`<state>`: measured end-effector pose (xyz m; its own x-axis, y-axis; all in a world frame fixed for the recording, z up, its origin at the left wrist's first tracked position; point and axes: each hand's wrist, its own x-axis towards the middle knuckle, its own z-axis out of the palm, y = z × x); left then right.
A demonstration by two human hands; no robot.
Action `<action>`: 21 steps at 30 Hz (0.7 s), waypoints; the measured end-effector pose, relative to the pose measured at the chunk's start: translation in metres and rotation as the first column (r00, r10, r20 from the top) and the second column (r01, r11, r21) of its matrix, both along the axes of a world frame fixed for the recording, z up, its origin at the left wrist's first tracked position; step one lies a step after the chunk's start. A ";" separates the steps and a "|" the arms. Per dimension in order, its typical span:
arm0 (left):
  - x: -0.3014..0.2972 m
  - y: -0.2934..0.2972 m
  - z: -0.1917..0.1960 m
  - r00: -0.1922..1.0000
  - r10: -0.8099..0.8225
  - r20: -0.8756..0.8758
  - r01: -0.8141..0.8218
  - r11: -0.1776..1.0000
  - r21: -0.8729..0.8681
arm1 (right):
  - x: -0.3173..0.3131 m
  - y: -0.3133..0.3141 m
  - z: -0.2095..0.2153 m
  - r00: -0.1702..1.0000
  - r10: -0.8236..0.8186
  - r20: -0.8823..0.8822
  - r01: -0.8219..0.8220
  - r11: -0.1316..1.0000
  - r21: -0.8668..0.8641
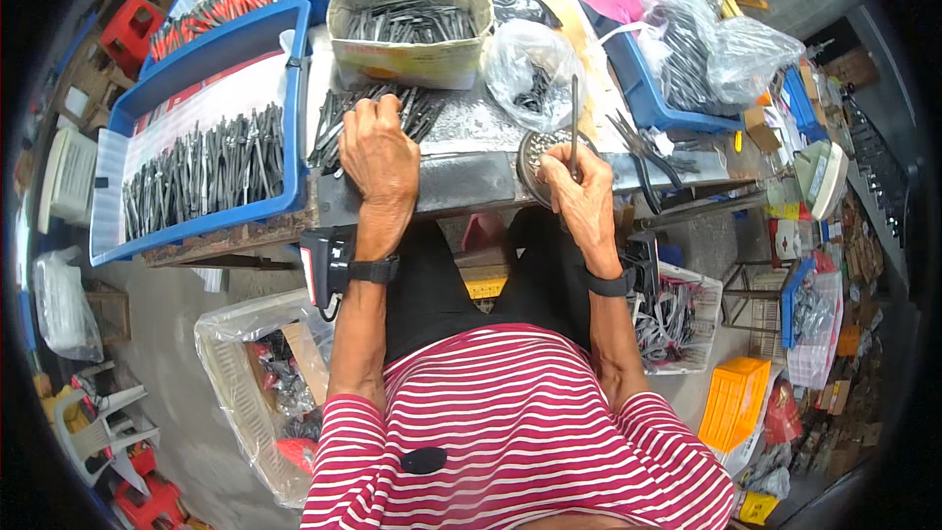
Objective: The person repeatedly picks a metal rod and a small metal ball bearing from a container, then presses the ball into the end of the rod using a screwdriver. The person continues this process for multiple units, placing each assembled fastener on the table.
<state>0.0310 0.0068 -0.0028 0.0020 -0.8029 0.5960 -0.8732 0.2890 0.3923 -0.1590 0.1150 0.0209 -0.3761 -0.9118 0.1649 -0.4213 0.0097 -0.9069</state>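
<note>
My left hand (pixel 378 145) rests on a loose pile of slim dark metal pieces (pixel 425 114) near the table's front edge. Its fingers curl downward and hide whatever is under them. Between the thumb and fingers of my right hand (pixel 581 186), a slim dark rod-like piece (pixel 574 103) stands upright. Just beside that hand is a round metal dish (pixel 531 149) with small bits in it, partly covered by the hand. Pliers with dark handles (pixel 643 159) lie to its right. A clear plastic bag (pixel 535 44) with small black parts sits beyond the dish.
A worn carton (pixel 407 64) full of dark metal pieces stands behind the pile. Blue trays (pixel 297 137) hold rows of plier-like tools at left. Another blue tray (pixel 677 118) holds bagged parts at right. Crates (pixel 235 383) flank my legs; an orange crate (pixel 734 402) stands at lower right.
</note>
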 end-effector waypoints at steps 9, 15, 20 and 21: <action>0.003 0.005 0.017 0.986 -0.150 -0.067 0.145 0.987 -0.071 | -0.014 -0.016 0.010 0.994 0.028 -0.104 -0.027 1.000 0.011; 0.001 -0.001 0.036 0.957 -0.266 -0.118 0.254 0.961 -0.109 | -0.028 -0.044 0.018 0.906 0.023 -0.423 -0.030 1.000 -0.010; 0.000 -0.013 0.051 0.940 -0.282 -0.192 0.269 0.959 -0.090 | -0.037 -0.072 0.003 0.757 -0.014 -0.653 -0.072 0.992 -0.105; 0.000 -0.016 0.053 0.929 -0.284 -0.237 0.267 0.958 -0.104 | -0.038 -0.076 -0.002 0.730 -0.019 -0.683 -0.085 0.989 -0.118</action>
<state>0.0306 -0.0095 0.0506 -0.0590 -0.7503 0.6585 -0.6333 0.5380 0.5563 -0.1971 0.0390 0.0187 -0.0853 -0.8713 0.4834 -0.9232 -0.1134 -0.3673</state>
